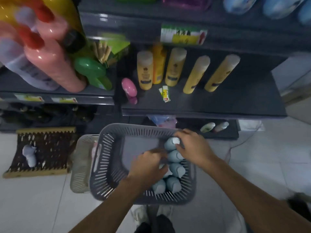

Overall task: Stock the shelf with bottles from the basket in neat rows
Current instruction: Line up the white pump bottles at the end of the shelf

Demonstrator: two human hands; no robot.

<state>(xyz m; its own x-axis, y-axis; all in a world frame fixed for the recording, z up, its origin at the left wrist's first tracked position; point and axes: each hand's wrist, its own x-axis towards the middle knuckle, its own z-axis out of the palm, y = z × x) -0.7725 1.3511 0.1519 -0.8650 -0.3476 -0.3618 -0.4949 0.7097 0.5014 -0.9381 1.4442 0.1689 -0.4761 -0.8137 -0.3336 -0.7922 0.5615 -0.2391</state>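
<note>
Down on floor, below shelf [218, 101]: grey basket [107, 165] w/ pale blue bottles [176, 170] lying in a column along its right side, touching each other. Right hand [193, 148] has fingers curled round top bottle [169, 145] at white cap end, gripping. Left hand [148, 165] knuckles up, fingers curled down among middle bottles; blurred, can't tell if it holds one. Judgement: small plastic, prob. light, stiff, smooth so a bit slippery, not fragile. Best taken round body just under cap, one per hand. Yellow bottles [144, 71] on shelf stand in a loose row.
</note>
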